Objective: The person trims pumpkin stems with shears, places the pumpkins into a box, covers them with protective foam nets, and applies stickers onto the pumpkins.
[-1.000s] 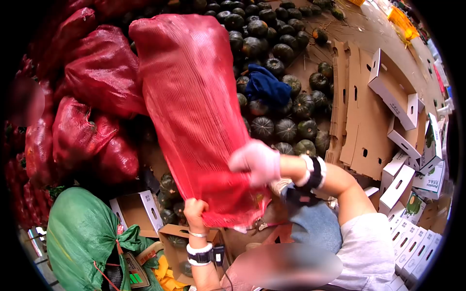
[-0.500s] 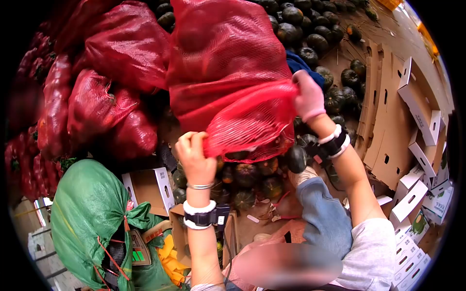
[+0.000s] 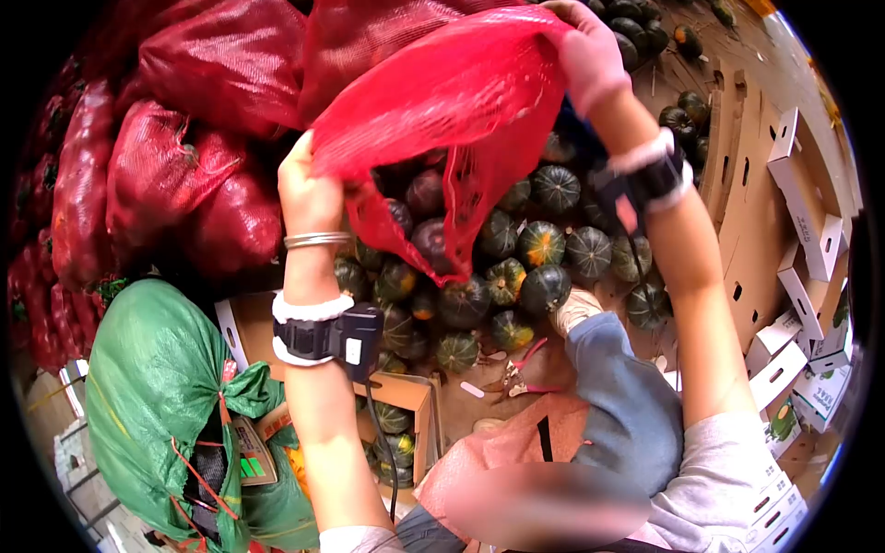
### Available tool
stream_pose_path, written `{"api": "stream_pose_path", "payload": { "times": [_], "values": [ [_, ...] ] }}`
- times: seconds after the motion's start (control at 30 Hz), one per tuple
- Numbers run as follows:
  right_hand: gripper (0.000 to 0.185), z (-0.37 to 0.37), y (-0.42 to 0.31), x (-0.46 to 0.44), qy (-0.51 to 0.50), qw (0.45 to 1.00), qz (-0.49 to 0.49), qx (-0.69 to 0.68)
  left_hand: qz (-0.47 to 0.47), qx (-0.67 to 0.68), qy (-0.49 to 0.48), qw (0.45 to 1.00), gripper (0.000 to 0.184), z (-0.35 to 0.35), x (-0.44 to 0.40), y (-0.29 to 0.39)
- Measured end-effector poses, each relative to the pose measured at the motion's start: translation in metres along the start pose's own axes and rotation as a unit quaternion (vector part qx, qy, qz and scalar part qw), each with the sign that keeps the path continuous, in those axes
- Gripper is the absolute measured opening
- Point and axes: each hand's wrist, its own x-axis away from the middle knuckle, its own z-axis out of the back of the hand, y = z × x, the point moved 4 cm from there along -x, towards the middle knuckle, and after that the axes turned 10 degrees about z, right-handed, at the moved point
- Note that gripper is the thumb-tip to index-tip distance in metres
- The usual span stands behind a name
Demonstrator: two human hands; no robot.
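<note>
A red mesh bag (image 3: 442, 92) stretches between my two hands, its mouth held wide. My left hand (image 3: 312, 189) grips the bag's near left edge, fingers closed. At the top right, my right hand (image 3: 590, 57), in what looks like a pink glove, is closed on the opposite edge. A loose flap of the mesh hangs down over the dark green pumpkins (image 3: 556, 189) heaped on the floor. Some pumpkins show through the mesh. Both wrists wear black devices on white bands.
Filled red mesh bags (image 3: 221, 69) are piled at the left. A tied green sack (image 3: 152, 396) stands at the lower left, beside a cardboard box (image 3: 426, 415) holding pumpkins. Flattened cardboard (image 3: 751, 203) and white cartons (image 3: 807, 203) line the right. A red-handled tool (image 3: 527, 367) lies by my foot.
Both hands have moved up and apart, the left one leftward, raising the bag's edge and spreading its mouth. More pumpkins now show beneath. The camera view has shifted slightly.
</note>
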Motion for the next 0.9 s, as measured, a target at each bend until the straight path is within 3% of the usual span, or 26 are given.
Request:
{"api": "stream_pose_path", "payload": {
  "times": [0.07,0.1,0.13,0.17,0.2,0.23,0.27,0.3,0.33,0.43,0.57,0.67,0.7,0.73,0.77,0.8,0.83,0.87,0.9],
  "values": [
    [0.025,0.035,0.043,-0.029,-0.021,0.976,-0.109,0.186,-0.069,-0.101,0.013,0.992,0.005,-0.006,-0.006,-0.001],
    [0.041,0.031,0.028,-0.009,0.013,0.964,-0.037,0.262,-0.105,-0.214,0.027,0.971,0.01,-0.004,-0.015,0.001],
    [0.047,0.026,0.011,0.011,0.008,0.874,0.181,0.452,-0.1,-0.162,-0.009,0.982,0.013,-0.007,-0.02,-0.002],
    [0.042,-0.005,-0.029,0.053,-0.037,0.816,0.325,0.476,-0.056,-0.101,-0.041,0.992,0.014,-0.019,-0.017,0.004],
    [0.031,-0.027,-0.027,0.078,-0.176,0.776,0.399,0.456,-0.012,-0.041,-0.077,0.996,0.014,-0.029,-0.015,0.006],
    [0.021,-0.048,-0.023,0.107,-0.345,0.723,0.452,0.392,-0.064,-0.084,-0.116,0.988,0.017,-0.032,-0.024,-0.002],
    [0.011,-0.064,-0.019,0.137,-0.499,0.665,0.457,0.316,-0.065,-0.104,-0.114,0.986,0.016,-0.037,-0.024,-0.006],
    [0.009,-0.077,-0.008,0.158,-0.597,0.573,0.413,0.38,-0.056,-0.072,-0.128,0.988,0.016,-0.042,-0.02,-0.008],
    [0.011,-0.07,0.031,0.165,-0.619,0.578,0.342,0.407,-0.048,-0.039,-0.14,0.988,0.016,-0.045,-0.015,-0.009],
    [0.019,-0.008,0.066,0.096,-0.412,0.666,0.296,0.547,-0.051,-0.038,-0.088,0.994,0.012,-0.037,-0.012,-0.011],
    [0.026,0.026,0.038,0.046,-0.255,0.736,0.093,0.62,-0.143,-0.156,-0.091,0.973,0.005,-0.035,-0.01,-0.016],
    [0.032,0.026,0.027,0.039,-0.252,0.721,-0.041,0.645,-0.265,-0.254,-0.051,0.929,0.006,-0.047,-0.008,-0.015],
    [0.034,0.027,0.027,0.037,-0.264,0.708,-0.066,0.652,-0.227,-0.234,-0.054,0.944,0.014,-0.045,-0.016,-0.025],
    [0.035,0.027,0.028,0.037,-0.278,0.696,-0.087,0.656,-0.249,-0.224,-0.042,0.941,0.017,-0.045,-0.02,-0.031],
    [0.037,0.031,0.032,0.036,-0.297,0.672,-0.103,0.671,-0.24,-0.275,-0.049,0.93,0.02,-0.047,-0.02,-0.032],
    [0.037,0.037,0.037,0.037,-0.329,0.706,-0.106,0.618,-0.23,-0.325,-0.055,0.915,0.023,-0.048,-0.018,-0.035],
    [0.038,0.046,0.042,0.038,-0.361,0.737,-0.107,0.561,-0.319,-0.362,-0.062,0.874,0.023,-0.055,-0.019,-0.042],
    [0.038,0.049,0.045,0.037,-0.391,0.765,-0.106,0.501,-0.313,-0.463,-0.038,0.828,0.016,-0.061,-0.017,-0.051],
    [0.036,0.047,0.04,0.034,-0.429,0.755,-0.112,0.484,-0.321,-0.537,0.003,0.78,0.011,-0.07,-0.011,-0.057]
  ]
}}
